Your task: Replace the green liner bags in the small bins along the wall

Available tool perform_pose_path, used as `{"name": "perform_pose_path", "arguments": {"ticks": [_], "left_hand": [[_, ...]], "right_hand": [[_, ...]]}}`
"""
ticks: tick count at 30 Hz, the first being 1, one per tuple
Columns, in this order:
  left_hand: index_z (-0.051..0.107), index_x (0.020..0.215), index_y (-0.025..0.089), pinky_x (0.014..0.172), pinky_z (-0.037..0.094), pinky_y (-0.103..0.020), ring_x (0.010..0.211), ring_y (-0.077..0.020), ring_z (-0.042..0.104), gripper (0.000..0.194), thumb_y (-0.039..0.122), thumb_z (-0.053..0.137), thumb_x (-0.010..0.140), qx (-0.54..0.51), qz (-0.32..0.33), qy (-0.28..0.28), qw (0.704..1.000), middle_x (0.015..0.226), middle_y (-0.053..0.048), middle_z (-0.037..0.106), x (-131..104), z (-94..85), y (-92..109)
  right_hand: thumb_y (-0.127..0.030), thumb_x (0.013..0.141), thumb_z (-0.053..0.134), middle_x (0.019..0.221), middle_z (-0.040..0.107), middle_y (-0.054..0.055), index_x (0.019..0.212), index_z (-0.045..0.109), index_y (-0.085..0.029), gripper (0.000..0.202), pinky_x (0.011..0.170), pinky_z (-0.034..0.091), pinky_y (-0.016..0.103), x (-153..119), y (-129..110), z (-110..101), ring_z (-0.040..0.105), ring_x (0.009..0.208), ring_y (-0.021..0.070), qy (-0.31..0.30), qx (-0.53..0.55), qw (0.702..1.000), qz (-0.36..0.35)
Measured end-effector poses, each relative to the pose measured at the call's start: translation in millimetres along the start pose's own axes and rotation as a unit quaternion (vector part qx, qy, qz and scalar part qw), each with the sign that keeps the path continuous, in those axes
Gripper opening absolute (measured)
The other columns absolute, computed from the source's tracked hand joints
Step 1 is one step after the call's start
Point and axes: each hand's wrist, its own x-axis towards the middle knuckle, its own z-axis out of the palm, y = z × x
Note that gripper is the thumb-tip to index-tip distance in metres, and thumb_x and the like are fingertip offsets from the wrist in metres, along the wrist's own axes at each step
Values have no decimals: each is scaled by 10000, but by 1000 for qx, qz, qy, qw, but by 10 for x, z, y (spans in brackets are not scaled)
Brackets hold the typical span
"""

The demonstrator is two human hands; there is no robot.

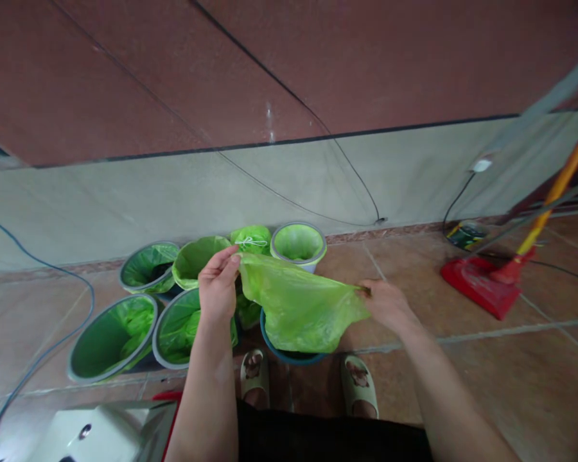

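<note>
My left grip [218, 280] and right grip [384, 304] are pinched closed on the green bag's [298, 301] top corners, stretching it above the blue bin [293, 357]. Pulling harder could tear that thin plastic at either pinch.

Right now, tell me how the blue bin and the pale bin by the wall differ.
The blue bin has a blue rim, the pale bin a grey one. The green bag hides most of the blue bin's opening; the pale bin's shows its green liner. Both rims look rounded.
</note>
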Motion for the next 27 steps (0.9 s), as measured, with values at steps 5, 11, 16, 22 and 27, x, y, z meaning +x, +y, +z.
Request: {"name": "perform_pose_path", "arguments": {"ticks": [5,11,16,22,27], "left_hand": [[747,849,174,649,495,-220,645,-103,624,220,222,769,636,55,46,63,995,738,-9,717,76,-117,34],[742,829,149,619,482,-218,590,-90,589,218,229,749,626,99,98,148,979,681,1,690,152,-225,53],[734,881,136,605,460,-223,594,-94,572,298,280,743,620,123,78,183,972,706,-4,681,187,-351,78],[713,992,140,667,471,-233,680,-120,612,463,227,768,540,78,-7,80,994,775,-17,701,165,-373,106],[710,987,141,614,445,-223,623,-104,570,457,248,745,544,132,11,134,982,753,-3,685,177,-427,129]], "right_hand": [[-282,891,432,828,721,108,957,705,-185,297,657,428,290,-2,123,-70,658,750,220,91,20,995,43],[-398,864,454,677,685,54,960,704,-184,342,607,425,285,36,196,-72,618,626,197,149,124,980,37],[-455,806,545,655,688,38,956,738,-181,367,522,423,267,75,276,-23,570,529,162,185,283,941,30],[-449,615,767,822,734,63,957,728,-183,436,615,511,303,125,314,-61,646,685,195,182,499,847,28],[-397,548,841,701,693,25,828,741,-180,368,583,476,250,91,331,-171,596,623,137,218,581,783,52]]}}
